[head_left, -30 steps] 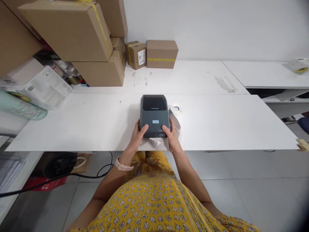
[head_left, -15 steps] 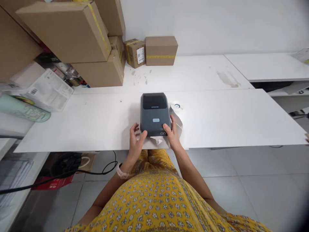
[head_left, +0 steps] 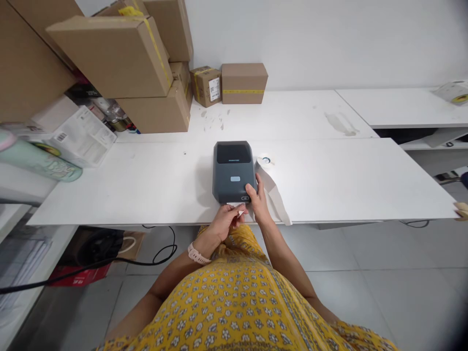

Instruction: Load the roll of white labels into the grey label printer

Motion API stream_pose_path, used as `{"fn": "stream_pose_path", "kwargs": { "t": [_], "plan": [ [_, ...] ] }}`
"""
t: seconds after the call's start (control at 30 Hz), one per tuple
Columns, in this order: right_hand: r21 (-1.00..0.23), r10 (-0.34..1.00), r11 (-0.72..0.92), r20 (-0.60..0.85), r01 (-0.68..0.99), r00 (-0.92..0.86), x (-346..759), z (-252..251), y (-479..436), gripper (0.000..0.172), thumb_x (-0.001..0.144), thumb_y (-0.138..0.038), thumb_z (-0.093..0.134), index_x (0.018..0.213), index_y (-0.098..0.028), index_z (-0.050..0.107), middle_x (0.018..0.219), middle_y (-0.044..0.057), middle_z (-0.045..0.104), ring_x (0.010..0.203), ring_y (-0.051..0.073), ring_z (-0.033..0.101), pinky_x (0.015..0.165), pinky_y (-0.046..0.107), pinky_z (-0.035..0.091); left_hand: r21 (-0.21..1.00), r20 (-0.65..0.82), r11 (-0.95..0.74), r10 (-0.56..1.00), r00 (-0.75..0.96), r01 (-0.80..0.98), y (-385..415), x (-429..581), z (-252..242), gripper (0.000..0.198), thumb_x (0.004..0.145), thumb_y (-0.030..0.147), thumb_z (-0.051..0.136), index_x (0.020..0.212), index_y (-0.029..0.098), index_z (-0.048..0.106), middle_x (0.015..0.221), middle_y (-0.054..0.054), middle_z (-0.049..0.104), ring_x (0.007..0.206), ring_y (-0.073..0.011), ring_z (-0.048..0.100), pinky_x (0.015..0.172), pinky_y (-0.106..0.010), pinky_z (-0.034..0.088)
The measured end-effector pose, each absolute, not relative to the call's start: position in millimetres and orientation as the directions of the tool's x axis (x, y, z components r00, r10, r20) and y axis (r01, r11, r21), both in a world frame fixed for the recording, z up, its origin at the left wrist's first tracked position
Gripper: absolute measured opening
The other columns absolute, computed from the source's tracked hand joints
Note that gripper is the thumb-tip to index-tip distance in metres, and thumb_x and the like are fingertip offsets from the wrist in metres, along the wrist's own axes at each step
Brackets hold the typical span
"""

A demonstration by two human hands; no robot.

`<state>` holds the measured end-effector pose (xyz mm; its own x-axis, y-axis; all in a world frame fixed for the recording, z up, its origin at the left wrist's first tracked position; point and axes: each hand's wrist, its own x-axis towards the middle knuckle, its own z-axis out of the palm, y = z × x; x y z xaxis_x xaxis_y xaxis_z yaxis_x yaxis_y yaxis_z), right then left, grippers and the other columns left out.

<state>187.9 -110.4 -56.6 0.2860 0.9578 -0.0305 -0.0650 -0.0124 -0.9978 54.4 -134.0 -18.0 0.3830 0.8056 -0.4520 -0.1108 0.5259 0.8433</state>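
A dark grey label printer (head_left: 233,168) sits near the front edge of the white table (head_left: 146,185). My left hand (head_left: 226,222) is closed in a pinch on a white label (head_left: 237,210) that sticks out of the printer's front slot. My right hand (head_left: 258,200) rests against the printer's front right corner, thumb on its top by a small button. A strip of white backing paper (head_left: 274,195) runs from a small roll (head_left: 265,160) beside the printer and hangs over the table edge.
Stacked cardboard boxes (head_left: 120,58) crowd the back left, with two small boxes (head_left: 244,82) against the wall. Packages and a green tube (head_left: 40,161) lie at the left. A black cable (head_left: 109,263) runs on the floor below. Another white table (head_left: 402,105) stands at the right.
My left hand left the printer's front left corner and moved to the front slot, where it now pinches the label. The paper strip now hangs farther over the edge.
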Motion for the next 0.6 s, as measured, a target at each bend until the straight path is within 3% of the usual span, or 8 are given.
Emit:
{"fn": "stream_pose_path", "kwargs": {
  "t": [0.1,0.17,0.27,0.33,0.43,0.53,0.6],
  "plan": [
    [-1.000,0.958,0.018,0.020,0.009,0.288,187.8,-50.3,-113.0,0.082,0.089,-0.065,0.058,0.156,-0.024,0.035,0.160,0.013,0.044,0.147,0.030,0.044,0.123,0.055,0.033,0.874,-0.438,0.483,0.834,0.337,-0.059,-136.5,55.1,-24.6,0.045,0.069,0.060,0.075,0.067,0.015,0.067,0.047,0.003,0.053,0.040,-0.0068,0.040,0.046,-0.025,0.030],
    [-0.976,0.936,0.086,0.148,0.200,0.318,188.1,-41.1,-116.5,0.070,0.093,-0.059,0.055,0.153,-0.027,0.041,0.161,0.012,0.043,0.149,0.031,0.041,0.123,0.057,0.032,0.897,-0.419,0.441,0.851,0.317,0.002,-137.7,52.9,-29.1,0.046,0.070,0.061,0.074,0.064,0.015,0.066,0.048,0.001,0.057,0.041,-0.0080,0.045,0.046,-0.025,0.033],
    [-0.793,0.862,0.239,0.439,0.561,0.254,189.2,-24.1,-121.1,0.044,0.097,-0.048,0.054,0.138,-0.034,0.059,0.163,0.005,0.039,0.154,0.032,0.031,0.124,0.060,0.029,0.919,-0.389,0.385,0.855,0.343,0.083,-138.2,42.3,-32.4,0.047,0.073,0.060,0.072,0.059,0.017,0.060,0.053,-0.002,0.063,0.043,-0.0096,0.050,0.047,-0.025,0.036],
    [-0.658,0.832,0.316,0.538,0.684,0.133,190.0,-14.7,-121.7,0.032,0.096,-0.045,0.056,0.125,-0.037,0.067,0.162,0.000,0.043,0.155,0.033,0.028,0.124,0.062,0.027,0.927,-0.372,0.357,0.847,0.379,0.112,-138.3,29.2,-31.6,0.045,0.076,0.059,0.070,0.063,0.017,0.063,0.056,-0.003,0.065,0.046,-0.0107,0.053,0.049,-0.025,0.038],
    [-0.564,0.848,0.347,0.530,0.749,0.006,190.5,-5.7,-117.5,0.027,0.095,-0.048,0.060,0.119,-0.039,0.069,0.158,-0.004,0.049,0.154,0.035,0.030,0.125,0.066,0.020,0.944,-0.331,0.304,0.884,0.330,0.132,-136.4,4.9,-27.9,0.042,0.084,0.056,0.064,0.071,0.017,0.067,0.057,-0.001,0.064,0.049,-0.0113,0.054,0.052,-0.025,0.040],
    [-0.534,0.870,0.355,0.489,0.767,-0.062,190.8,-0.6,-108.9,0.023,0.096,-0.050,0.059,0.114,-0.040,0.069,0.152,-0.005,0.056,0.154,0.033,0.032,0.127,0.067,0.011,0.973,-0.212,0.202,0.974,0.082,0.108,-128.6,-13.8,-24.3,0.039,0.087,0.052,0.062,0.067,0.018,0.066,0.054,0.001,0.058,0.049,-0.0106,0.049,0.052,-0.025,0.039],
    [-0.540,0.879,0.371,0.466,0.756,-0.098,191.9,0.7,-104.1,0.022,0.097,-0.051,0.058,0.110,-0.038,0.070,0.149,-0.005,0.059,0.155,0.032,0.031,0.128,0.067,0.007,0.991,-0.074,0.087,0.990,-0.119,0.103,-120.1,-18.3,-22.6,0.034,0.088,0.049,0.062,0.072,0.019,0.068,0.061,0.000,0.062,0.056,-0.0121,0.054,0.056,-0.026,0.042]
  ]
}}
